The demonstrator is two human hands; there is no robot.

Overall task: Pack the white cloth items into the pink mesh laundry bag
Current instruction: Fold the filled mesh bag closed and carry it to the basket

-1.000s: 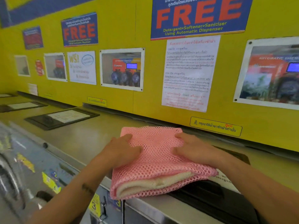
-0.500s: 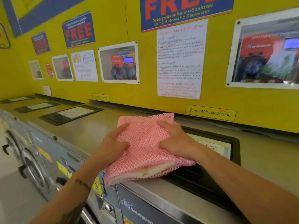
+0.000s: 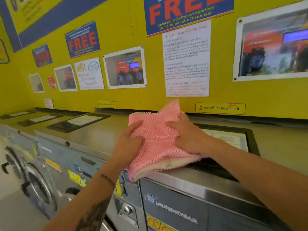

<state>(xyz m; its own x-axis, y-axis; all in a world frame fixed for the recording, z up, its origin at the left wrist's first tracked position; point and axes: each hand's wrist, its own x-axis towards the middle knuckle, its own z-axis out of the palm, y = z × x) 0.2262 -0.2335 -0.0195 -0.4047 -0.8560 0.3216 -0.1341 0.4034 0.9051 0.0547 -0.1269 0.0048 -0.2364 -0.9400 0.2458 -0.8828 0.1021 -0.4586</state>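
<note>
The pink mesh laundry bag (image 3: 156, 144) sits at the centre of the frame, lying on the front edge of a steel washing-machine top (image 3: 191, 179) and bunched up, with one corner of the mesh standing up toward the wall. A folded white cloth (image 3: 168, 165) shows through the mesh and at the bag's lower edge, inside the bag.

The left hand (image 3: 128, 144) grips the bag's left side, its fingers curled into the mesh and gathering it. The right hand (image 3: 186, 137) lies on the bag's right side with its fingers dug into the netting, clamped on a fold of it.

Right of the bag, a black-framed panel with a white printed sheet (image 3: 230, 139) is set into the machine top. At lower left of the frame a row of grey front-loading washers (image 3: 38, 180) runs away, blurred. Across the top of the frame the yellow wall (image 3: 266, 97) carries a blue sign with red "FREE" lettering (image 3: 186, 12), a white notice with small print (image 3: 186, 59) and framed photographs (image 3: 125, 67).
</note>
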